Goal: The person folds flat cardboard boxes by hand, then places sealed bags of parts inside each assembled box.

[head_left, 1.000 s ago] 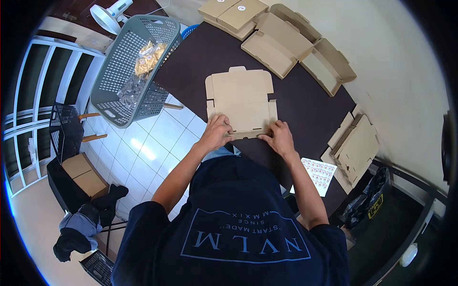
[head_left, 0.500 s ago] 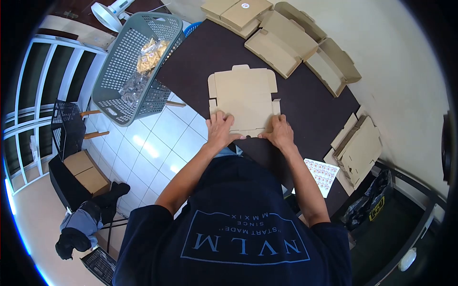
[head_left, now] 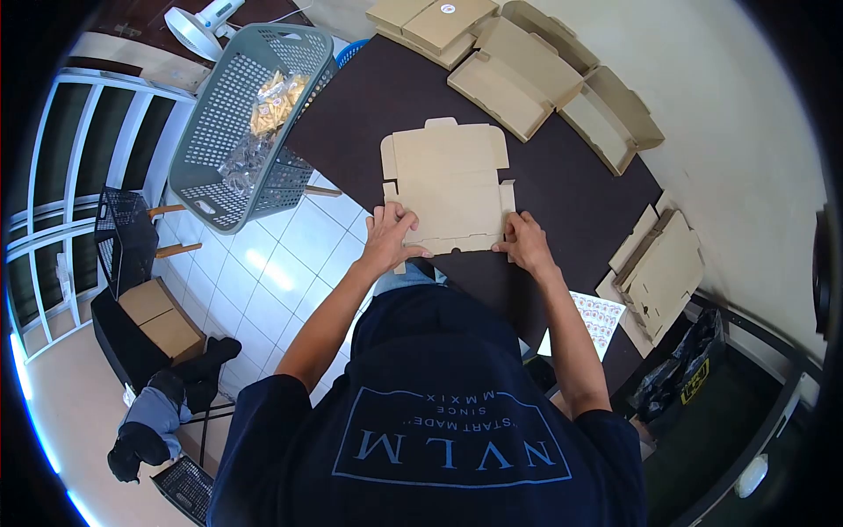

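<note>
An unfolded cardboard box blank (head_left: pixel 448 184) lies on the dark brown table (head_left: pixel 351 114), its near edge at the table's front. My left hand (head_left: pixel 389 239) grips the blank's near left corner, fingers bent on its side flap and thumb along the near edge. At the near right corner my right hand (head_left: pixel 525 243) pinches the cardboard between thumb and fingers. The near strip of the blank looks folded up, and small side flaps stick out beside both hands.
Open cardboard boxes (head_left: pixel 518 79) and a closed one (head_left: pixel 439 25) stand along the table's far edge. Flat blanks (head_left: pixel 663 277) and a sticker sheet (head_left: pixel 597 323) lie at the right. A grey basket (head_left: pixel 206 132) holds bagged items at the left. Another person (head_left: pixel 154 422) is at the lower left.
Both hands have moved outward, from the middle of the near edge to the blank's near corners. The left hand has shifted left, and the right hand slightly right.
</note>
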A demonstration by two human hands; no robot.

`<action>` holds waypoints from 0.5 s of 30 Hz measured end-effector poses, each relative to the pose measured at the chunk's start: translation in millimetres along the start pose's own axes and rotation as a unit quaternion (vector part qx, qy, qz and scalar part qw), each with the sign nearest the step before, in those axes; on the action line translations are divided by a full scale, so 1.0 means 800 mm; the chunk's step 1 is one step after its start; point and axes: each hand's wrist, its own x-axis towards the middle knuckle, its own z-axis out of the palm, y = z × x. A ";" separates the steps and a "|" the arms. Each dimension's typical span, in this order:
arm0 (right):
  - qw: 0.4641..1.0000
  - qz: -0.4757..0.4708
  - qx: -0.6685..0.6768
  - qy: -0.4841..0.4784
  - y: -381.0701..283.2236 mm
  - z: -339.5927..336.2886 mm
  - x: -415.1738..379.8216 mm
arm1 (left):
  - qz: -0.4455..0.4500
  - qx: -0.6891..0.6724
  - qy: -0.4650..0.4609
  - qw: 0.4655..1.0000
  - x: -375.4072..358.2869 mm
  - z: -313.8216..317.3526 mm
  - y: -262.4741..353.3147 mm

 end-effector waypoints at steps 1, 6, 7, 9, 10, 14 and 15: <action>1.000 0.006 0.004 -0.003 -0.001 -0.002 0.001 | -0.001 -0.004 -0.011 1.000 0.001 -0.004 0.001; 1.000 -0.027 -0.011 -0.007 0.010 -0.004 0.007 | 0.014 -0.031 -0.024 0.999 0.000 -0.007 -0.009; 0.998 -0.055 -0.003 -0.018 0.014 -0.005 0.011 | 0.011 -0.043 -0.040 0.998 0.001 -0.009 -0.011; 0.998 -0.058 0.005 -0.027 0.018 -0.004 0.016 | 0.009 -0.033 -0.054 0.998 0.002 -0.016 -0.010; 0.998 -0.059 0.011 -0.034 0.019 -0.006 0.016 | 0.010 -0.025 -0.068 0.997 0.004 -0.018 -0.007; 0.996 -0.073 0.035 -0.024 0.025 0.000 0.009 | 0.064 -0.060 -0.078 0.993 0.003 -0.016 -0.029; 0.996 -0.087 -0.001 -0.010 0.016 -0.004 -0.002 | 0.057 -0.050 -0.085 0.993 0.001 -0.023 -0.022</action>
